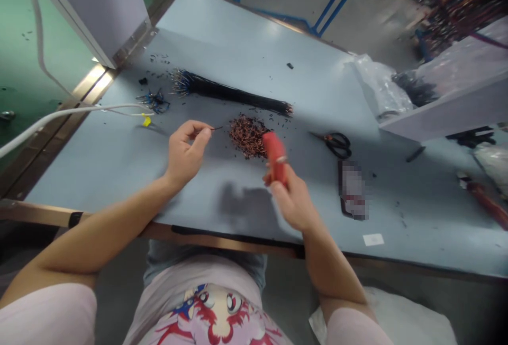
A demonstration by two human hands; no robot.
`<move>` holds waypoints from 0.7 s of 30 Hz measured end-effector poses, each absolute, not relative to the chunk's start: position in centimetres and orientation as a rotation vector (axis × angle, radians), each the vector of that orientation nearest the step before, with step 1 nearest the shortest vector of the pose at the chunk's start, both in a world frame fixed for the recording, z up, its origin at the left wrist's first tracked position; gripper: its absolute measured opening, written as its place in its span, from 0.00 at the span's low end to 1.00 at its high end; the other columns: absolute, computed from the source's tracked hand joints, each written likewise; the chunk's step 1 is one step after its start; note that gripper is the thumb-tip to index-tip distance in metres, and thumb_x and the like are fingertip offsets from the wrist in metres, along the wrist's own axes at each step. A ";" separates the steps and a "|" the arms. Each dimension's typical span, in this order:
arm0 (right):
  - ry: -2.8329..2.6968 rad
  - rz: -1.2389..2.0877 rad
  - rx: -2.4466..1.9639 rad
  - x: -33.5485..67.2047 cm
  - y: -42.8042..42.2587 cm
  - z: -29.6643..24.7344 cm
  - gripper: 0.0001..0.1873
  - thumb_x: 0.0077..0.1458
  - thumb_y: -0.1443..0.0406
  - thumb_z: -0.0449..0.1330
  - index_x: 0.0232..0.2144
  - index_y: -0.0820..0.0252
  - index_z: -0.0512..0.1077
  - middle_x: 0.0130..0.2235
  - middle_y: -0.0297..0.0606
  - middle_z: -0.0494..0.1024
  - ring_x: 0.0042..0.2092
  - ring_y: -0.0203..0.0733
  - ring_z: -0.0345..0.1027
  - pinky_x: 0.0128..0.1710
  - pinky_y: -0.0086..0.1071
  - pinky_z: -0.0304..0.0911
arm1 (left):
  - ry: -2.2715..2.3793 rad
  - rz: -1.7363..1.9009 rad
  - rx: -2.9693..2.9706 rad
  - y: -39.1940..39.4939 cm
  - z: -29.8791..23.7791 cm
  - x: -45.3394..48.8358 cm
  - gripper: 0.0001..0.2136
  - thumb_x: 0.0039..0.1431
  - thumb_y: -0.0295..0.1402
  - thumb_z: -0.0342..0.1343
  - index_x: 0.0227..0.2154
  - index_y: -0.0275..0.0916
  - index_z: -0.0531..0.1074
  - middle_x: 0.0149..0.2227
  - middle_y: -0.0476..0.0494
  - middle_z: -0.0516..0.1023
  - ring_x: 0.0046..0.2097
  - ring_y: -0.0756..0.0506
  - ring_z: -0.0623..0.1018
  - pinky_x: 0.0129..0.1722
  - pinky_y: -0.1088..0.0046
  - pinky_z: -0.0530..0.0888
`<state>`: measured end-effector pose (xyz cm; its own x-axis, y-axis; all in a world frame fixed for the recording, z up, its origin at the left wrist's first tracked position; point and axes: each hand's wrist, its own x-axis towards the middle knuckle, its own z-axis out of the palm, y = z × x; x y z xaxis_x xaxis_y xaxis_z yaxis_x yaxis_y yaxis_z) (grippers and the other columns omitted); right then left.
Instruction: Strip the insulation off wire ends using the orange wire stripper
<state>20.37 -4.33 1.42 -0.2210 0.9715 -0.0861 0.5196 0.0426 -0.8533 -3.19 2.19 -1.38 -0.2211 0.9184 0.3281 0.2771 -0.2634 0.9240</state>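
Note:
My left hand [186, 150] is closed in a pinch on a short, thin dark wire [216, 128] whose free end points right. My right hand [292, 197] is wrapped round a red wire stripper [275, 155], its head pointing up and away from me and slightly blurred. Between the hands and a little beyond them lies a pile of small copper-coloured and black pieces [246, 136]. Behind that pile stretches a long bundle of black cables [234, 92], with blue and silvery ends at the left and copper ends at the right.
Black-handled scissors [338, 145] and a phone [353, 191] lie right of my right hand. Blue offcuts [156, 102] and a white cable [79, 112] with a yellow tag [146, 120] are at left. Plastic bags [381, 88] stand back right; a red-handled tool [486, 202] lies far right.

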 end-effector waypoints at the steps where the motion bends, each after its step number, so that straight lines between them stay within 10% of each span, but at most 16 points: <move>1: -1.997 0.864 -1.562 20.0 -4.5 1.2 0.24 0.57 0.50 0.54 0.48 0.59 0.65 0.41 0.47 0.72 0.41 0.51 0.65 0.42 0.45 0.59 | 1.449 1.531 1.476 2.3 -1.5 -3.3 0.05 0.57 0.33 0.53 0.30 0.41 0.73 0.30 0.50 0.76 0.35 0.50 0.74 0.38 0.73 0.71; 5: -2.553 0.331 -1.539 18.0 -5.0 0.0 0.23 0.51 0.53 0.63 0.44 0.61 0.70 0.39 0.49 0.74 0.41 0.53 0.64 0.42 0.43 0.56 | 1.409 1.513 1.488 2.4 -2.0 -3.3 0.05 0.56 0.34 0.55 0.30 0.40 0.73 0.30 0.50 0.75 0.34 0.51 0.73 0.36 0.74 0.70; 21: -2.199 0.118 -1.221 19.2 -4.1 -1.1 0.11 0.62 0.67 0.51 0.45 0.59 0.70 0.40 0.43 0.77 0.42 0.43 0.70 0.41 0.34 0.68 | 0.829 1.219 2.329 -0.3 -2.1 -1.2 0.02 0.52 0.28 0.57 0.29 0.39 0.73 0.28 0.48 0.76 0.33 0.49 0.72 0.35 0.69 0.67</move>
<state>19.22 -4.13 -1.09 -0.3854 0.7947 0.4690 0.7400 0.5698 -0.3574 -1.15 -0.31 -2.13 0.4488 0.6559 0.6069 0.3231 -0.7523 0.5741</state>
